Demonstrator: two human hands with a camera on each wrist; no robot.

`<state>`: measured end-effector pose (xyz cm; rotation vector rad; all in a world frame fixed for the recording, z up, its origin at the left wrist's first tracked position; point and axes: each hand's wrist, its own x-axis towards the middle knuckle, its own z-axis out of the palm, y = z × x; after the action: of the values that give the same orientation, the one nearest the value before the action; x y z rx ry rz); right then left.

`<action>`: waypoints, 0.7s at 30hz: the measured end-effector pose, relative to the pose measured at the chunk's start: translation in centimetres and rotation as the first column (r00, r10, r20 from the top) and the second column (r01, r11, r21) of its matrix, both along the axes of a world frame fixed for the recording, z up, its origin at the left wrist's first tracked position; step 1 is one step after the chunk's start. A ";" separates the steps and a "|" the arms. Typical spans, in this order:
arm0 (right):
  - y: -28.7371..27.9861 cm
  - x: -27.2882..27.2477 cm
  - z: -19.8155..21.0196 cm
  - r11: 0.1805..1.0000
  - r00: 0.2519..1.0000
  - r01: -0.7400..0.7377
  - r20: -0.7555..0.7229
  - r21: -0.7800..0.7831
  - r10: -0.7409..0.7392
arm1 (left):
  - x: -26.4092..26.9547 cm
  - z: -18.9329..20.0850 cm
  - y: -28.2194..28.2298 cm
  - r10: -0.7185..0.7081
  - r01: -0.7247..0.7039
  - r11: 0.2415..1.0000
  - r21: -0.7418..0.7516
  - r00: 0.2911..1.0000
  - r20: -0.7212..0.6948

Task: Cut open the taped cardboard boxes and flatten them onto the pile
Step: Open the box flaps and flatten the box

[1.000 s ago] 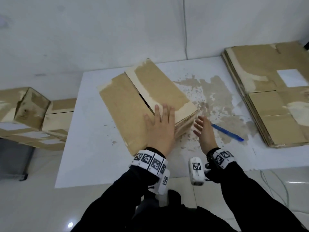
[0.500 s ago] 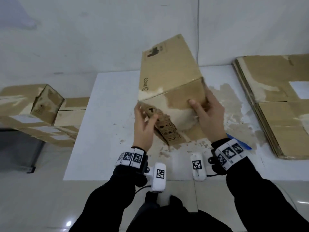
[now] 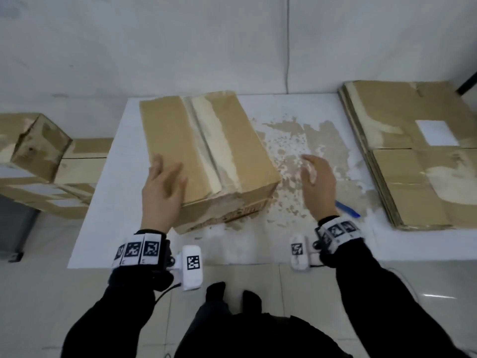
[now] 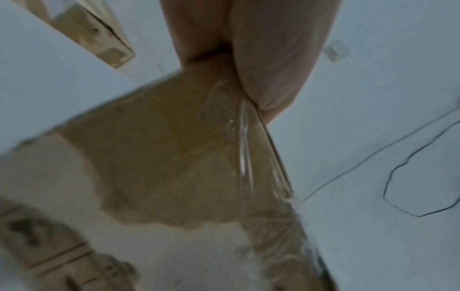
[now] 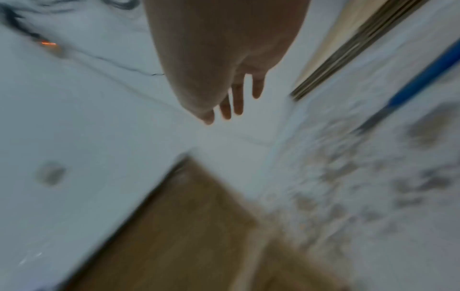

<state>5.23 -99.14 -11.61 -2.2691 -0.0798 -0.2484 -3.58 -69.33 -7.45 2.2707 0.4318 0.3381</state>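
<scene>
Taped box (image 3: pixel 206 156) on tabletop (image 3: pixel 103 215); my left hand (image 3: pixel 162 192) flat on it, right hand (image 3: pixel 318 182) open, empty. Next: grip blue cutter (image 3: pixel 347 209), slit tape.

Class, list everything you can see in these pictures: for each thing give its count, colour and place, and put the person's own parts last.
Taped box: one, brown, closed, on the table's left half.
Table: one, white with brown scuffed patches, centre.
Flattened pile: one stack, brown, table's right end.
Blue cutter: one, on the table beside the right wrist.
Waiting boxes: several, brown, left of the table; exact count unclear.
Cable: one, thin, down the wall.
Wrist cameras: two, white with markers.
Left hand: flat on the box's near left corner.
Right hand: open above the table, holding nothing.
</scene>
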 end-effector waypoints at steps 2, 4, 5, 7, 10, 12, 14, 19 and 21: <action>-4.9 1.5 -3.6 0.954 0.935 0.184 -0.257 -0.237 -0.244 | -0.7 -0.9 -0.2 0.014 -0.014 1.000 -0.023 1.000 0.001; -7.8 1.7 -6.5 0.871 0.816 0.144 -0.441 -0.470 -0.373 | -1.0 -1.6 -0.1 0.028 -0.027 0.999 -0.039 1.000 0.013; -8.3 1.4 -7.3 0.838 0.798 0.101 -0.460 -0.536 -0.390 | -1.0 -1.8 -0.1 0.032 -0.031 0.999 -0.045 0.999 0.029; -8.3 0.9 -7.8 0.799 0.813 0.093 -0.418 -0.594 -0.405 | -0.9 -2.0 0.0 0.029 -0.028 0.999 -0.038 0.998 0.047; -6.9 0.7 -6.2 0.837 0.866 0.154 -0.336 -0.525 -0.370 | -0.9 -2.2 0.1 -0.027 0.027 1.000 -0.006 1.000 0.016; -5.0 1.4 -3.6 0.920 0.917 0.223 -0.250 -0.323 -0.310 | -1.1 -2.1 0.8 -0.079 0.080 0.997 0.022 0.996 -0.034; -1.9 2.4 0.4 0.972 0.951 0.193 -0.217 -0.135 -0.219 | -1.2 -1.8 2.2 -0.153 0.163 0.982 0.095 0.982 -0.111; 9.4 3.5 9.7 0.968 0.899 -0.178 -0.370 0.178 0.234 | 1.5 -0.2 6.5 -0.304 0.338 0.910 0.239 0.938 -0.169; 14.1 4.5 11.0 0.943 0.867 -0.319 -0.372 0.098 0.332 | 3.7 -0.1 7.7 -0.331 0.373 0.873 0.314 0.926 -0.178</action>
<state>9.72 -85.00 -0.64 -2.1863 -0.2486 0.3747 0.07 -61.65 -7.52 2.6606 0.0043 0.0916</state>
